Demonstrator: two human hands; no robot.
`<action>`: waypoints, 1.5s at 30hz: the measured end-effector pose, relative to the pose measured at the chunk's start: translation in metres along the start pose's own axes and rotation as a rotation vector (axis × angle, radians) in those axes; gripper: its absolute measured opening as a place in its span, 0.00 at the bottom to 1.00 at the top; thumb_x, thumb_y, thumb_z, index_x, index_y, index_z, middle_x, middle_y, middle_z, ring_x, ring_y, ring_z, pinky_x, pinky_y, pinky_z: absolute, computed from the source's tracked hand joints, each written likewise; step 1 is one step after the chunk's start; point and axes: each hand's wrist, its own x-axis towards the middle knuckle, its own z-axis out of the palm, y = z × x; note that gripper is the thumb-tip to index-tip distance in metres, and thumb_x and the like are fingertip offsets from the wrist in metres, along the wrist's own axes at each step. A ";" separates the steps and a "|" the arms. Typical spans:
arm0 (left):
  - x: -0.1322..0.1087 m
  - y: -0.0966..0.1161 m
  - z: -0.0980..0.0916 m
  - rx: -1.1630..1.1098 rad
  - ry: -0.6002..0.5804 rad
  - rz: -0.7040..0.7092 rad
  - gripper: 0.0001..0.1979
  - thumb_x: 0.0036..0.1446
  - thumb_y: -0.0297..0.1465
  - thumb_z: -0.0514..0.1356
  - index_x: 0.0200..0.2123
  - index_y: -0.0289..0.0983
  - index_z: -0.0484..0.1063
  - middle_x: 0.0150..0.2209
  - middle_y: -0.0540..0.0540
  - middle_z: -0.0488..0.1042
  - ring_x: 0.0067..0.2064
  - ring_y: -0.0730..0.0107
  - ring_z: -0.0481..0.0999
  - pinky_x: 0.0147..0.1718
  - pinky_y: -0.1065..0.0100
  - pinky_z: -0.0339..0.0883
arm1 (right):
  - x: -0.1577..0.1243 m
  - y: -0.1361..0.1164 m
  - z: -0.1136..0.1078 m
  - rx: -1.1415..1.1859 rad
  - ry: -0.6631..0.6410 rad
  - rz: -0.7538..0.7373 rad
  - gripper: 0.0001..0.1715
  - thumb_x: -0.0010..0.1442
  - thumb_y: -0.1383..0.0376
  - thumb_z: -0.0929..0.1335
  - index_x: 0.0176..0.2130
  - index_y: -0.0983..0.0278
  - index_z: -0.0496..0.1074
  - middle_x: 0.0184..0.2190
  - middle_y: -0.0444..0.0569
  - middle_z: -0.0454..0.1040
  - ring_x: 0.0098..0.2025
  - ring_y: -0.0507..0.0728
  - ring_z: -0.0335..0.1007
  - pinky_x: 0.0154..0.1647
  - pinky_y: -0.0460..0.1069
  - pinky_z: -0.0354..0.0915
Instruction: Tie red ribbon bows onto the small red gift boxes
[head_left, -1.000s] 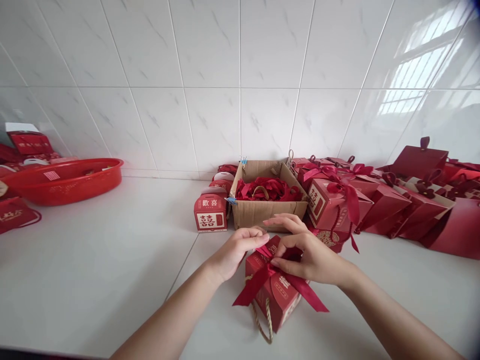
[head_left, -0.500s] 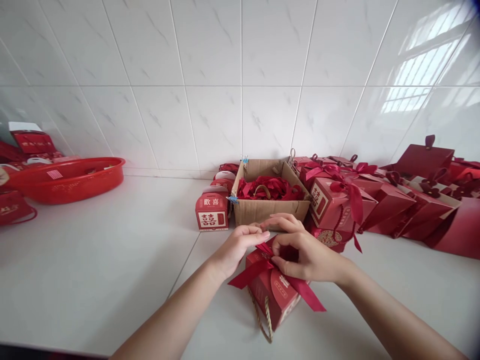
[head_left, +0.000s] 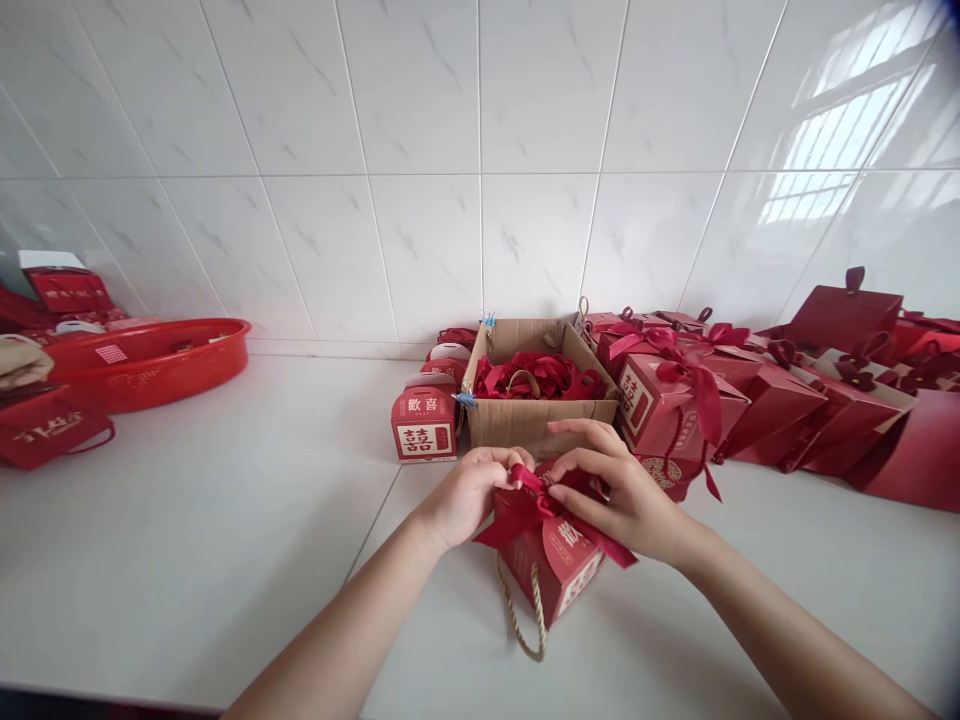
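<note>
A red gift box (head_left: 529,568) with printed Chinese characters and a twisted gold rope handle (head_left: 539,610) stands on the counter in front of me. Across its top lies a red ribbon (head_left: 541,510) in a bow, its tails hanging over the sides. My left hand (head_left: 471,497) pinches a ribbon loop at the bow's left. From the right, my right hand (head_left: 619,490) has thumb and index finger closed on the ribbon near the knot, its other fingers raised. The palm partly hides the box's far right side.
Behind the box stands a cardboard box (head_left: 544,425) full of red ribbons. Small red boxes (head_left: 424,420) line its left; several ribboned red boxes (head_left: 675,390) crowd the right. At far left, another person's hand (head_left: 22,362) is above a red bag (head_left: 49,430), by a red basin (head_left: 172,370).
My left hand has gone from flat beside the bow to pinching a loop. The gift box has shifted slightly up and away. At far left, the red bag has moved right into view.
</note>
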 end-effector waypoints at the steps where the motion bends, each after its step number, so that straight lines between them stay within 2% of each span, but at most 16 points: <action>1: 0.000 0.000 0.000 0.009 0.010 0.003 0.05 0.42 0.22 0.54 0.18 0.32 0.63 0.29 0.49 0.63 0.27 0.76 0.60 0.27 0.71 0.53 | -0.004 0.003 0.000 0.046 0.058 0.018 0.07 0.61 0.64 0.65 0.39 0.59 0.72 0.55 0.53 0.62 0.60 0.63 0.55 0.58 0.60 0.55; 3: 0.000 -0.001 -0.001 0.011 0.036 -0.006 0.06 0.44 0.22 0.54 0.18 0.32 0.64 0.29 0.49 0.63 0.26 0.77 0.61 0.26 0.72 0.52 | -0.012 0.009 0.002 0.156 0.177 0.071 0.09 0.64 0.63 0.62 0.43 0.58 0.70 0.55 0.53 0.62 0.58 0.61 0.59 0.56 0.58 0.59; 5: 0.000 -0.003 -0.002 0.005 0.074 -0.018 0.06 0.45 0.23 0.55 0.18 0.32 0.64 0.27 0.50 0.64 0.25 0.77 0.60 0.25 0.72 0.51 | -0.021 0.015 0.004 0.267 0.236 0.123 0.11 0.65 0.63 0.60 0.44 0.58 0.69 0.55 0.53 0.63 0.57 0.60 0.60 0.54 0.56 0.61; 11: 0.002 -0.003 0.000 0.002 0.130 -0.002 0.05 0.40 0.25 0.54 0.16 0.33 0.64 0.24 0.48 0.65 0.27 0.73 0.62 0.26 0.71 0.53 | -0.030 0.023 0.015 0.637 0.220 0.276 0.16 0.63 0.64 0.61 0.51 0.57 0.65 0.53 0.50 0.68 0.57 0.58 0.62 0.57 0.55 0.61; 15: 0.002 -0.002 0.004 0.004 0.133 0.000 0.04 0.37 0.22 0.55 0.16 0.33 0.63 0.24 0.50 0.65 0.25 0.76 0.62 0.25 0.72 0.52 | -0.028 0.015 0.018 0.737 0.187 0.335 0.16 0.61 0.59 0.64 0.49 0.58 0.65 0.52 0.51 0.69 0.54 0.58 0.66 0.54 0.55 0.65; 22: -0.002 0.002 0.007 0.030 0.097 -0.085 0.09 0.43 0.23 0.59 0.16 0.32 0.62 0.30 0.50 0.63 0.24 0.80 0.61 0.24 0.73 0.52 | -0.028 0.007 0.018 0.828 0.124 0.373 0.20 0.59 0.58 0.67 0.51 0.58 0.64 0.55 0.52 0.66 0.54 0.58 0.67 0.52 0.55 0.67; 25: -0.002 0.003 0.005 0.036 0.058 -0.111 0.08 0.43 0.24 0.55 0.15 0.33 0.61 0.32 0.48 0.64 0.25 0.77 0.61 0.24 0.72 0.54 | -0.027 0.009 0.019 0.849 0.098 0.363 0.20 0.59 0.59 0.67 0.51 0.58 0.65 0.54 0.52 0.68 0.52 0.58 0.68 0.51 0.54 0.68; 30: -0.002 0.003 0.002 0.016 -0.027 -0.081 0.06 0.39 0.27 0.53 0.14 0.33 0.63 0.33 0.44 0.64 0.30 0.70 0.63 0.32 0.68 0.60 | -0.029 0.011 0.016 0.831 0.010 0.350 0.19 0.59 0.59 0.67 0.50 0.60 0.67 0.49 0.52 0.73 0.49 0.58 0.70 0.51 0.55 0.67; 36: -0.007 0.007 0.005 0.156 -0.119 -0.038 0.07 0.50 0.30 0.61 0.24 0.32 0.74 0.34 0.46 0.63 0.32 0.71 0.64 0.35 0.69 0.59 | -0.030 0.010 0.014 0.797 0.006 0.331 0.19 0.59 0.59 0.68 0.50 0.60 0.68 0.47 0.53 0.74 0.48 0.59 0.71 0.49 0.55 0.68; 40: -0.009 0.009 0.006 0.221 -0.179 -0.037 0.09 0.53 0.34 0.63 0.28 0.34 0.77 0.34 0.46 0.66 0.34 0.71 0.67 0.37 0.69 0.60 | -0.030 0.010 0.014 0.794 0.008 0.332 0.19 0.59 0.59 0.68 0.50 0.60 0.68 0.46 0.52 0.74 0.47 0.58 0.71 0.49 0.55 0.68; 45: -0.008 0.005 0.002 0.247 -0.117 -0.079 0.06 0.56 0.32 0.62 0.32 0.34 0.76 0.30 0.46 0.71 0.33 0.72 0.68 0.37 0.70 0.61 | -0.031 0.011 0.014 0.799 0.008 0.332 0.19 0.59 0.59 0.68 0.50 0.60 0.68 0.47 0.52 0.73 0.49 0.58 0.70 0.50 0.55 0.67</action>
